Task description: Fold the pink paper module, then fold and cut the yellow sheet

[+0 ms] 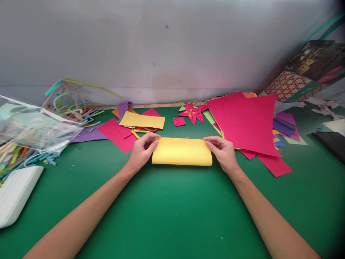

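While the left hand (143,150) pinches one upper corner of the curved yellow paper sheet (182,152), the right hand (223,151) pinches the opposite upper corner. Between both hands, the sheet bends over at the green tabletop (172,208), in front of the small folded red paper square (179,122).

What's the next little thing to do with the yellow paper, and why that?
I'd probably hold the top edge down with the left hand and gently press the near edge of the yellow paper with the right hand. The paper is bent over, both hands pinch its far corners, and the near edge looks round and puffy, not creased.
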### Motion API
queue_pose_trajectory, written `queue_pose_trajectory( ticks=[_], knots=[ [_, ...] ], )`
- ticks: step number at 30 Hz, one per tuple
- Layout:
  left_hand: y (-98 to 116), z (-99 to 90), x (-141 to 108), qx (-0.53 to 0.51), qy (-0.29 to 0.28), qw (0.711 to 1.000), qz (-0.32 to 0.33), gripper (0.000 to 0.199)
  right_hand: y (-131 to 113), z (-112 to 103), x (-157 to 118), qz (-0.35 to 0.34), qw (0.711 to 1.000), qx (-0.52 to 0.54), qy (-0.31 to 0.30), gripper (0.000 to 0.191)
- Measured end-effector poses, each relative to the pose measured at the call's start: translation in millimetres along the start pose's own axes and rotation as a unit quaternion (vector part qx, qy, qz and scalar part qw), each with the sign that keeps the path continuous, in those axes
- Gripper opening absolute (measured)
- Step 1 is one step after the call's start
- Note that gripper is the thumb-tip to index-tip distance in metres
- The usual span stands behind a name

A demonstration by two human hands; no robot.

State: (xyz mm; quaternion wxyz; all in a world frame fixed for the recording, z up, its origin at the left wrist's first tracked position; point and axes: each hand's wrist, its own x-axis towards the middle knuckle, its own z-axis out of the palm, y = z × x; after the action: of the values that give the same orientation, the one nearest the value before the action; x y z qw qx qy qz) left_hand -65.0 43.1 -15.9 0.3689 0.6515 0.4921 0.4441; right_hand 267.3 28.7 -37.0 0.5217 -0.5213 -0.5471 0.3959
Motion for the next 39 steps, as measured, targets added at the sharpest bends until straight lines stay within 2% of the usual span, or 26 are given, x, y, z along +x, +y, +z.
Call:
queue_pose_trajectory(
  ticks=[21,39],
  knots=[
    [1.2,1.1,0.4,0.017,-0.005,1.000,0.005,0.023,-1.1,0.0,0.2,-0.006,1.000,-0.013,0.002,0.024],
    [0.2,1.7,-0.6,-0.009,0.000,1.000,-0.004,0.024,0.3,-0.1,1.2,-0.010,1.000,-0.016,0.007,0.026]
  ],
)
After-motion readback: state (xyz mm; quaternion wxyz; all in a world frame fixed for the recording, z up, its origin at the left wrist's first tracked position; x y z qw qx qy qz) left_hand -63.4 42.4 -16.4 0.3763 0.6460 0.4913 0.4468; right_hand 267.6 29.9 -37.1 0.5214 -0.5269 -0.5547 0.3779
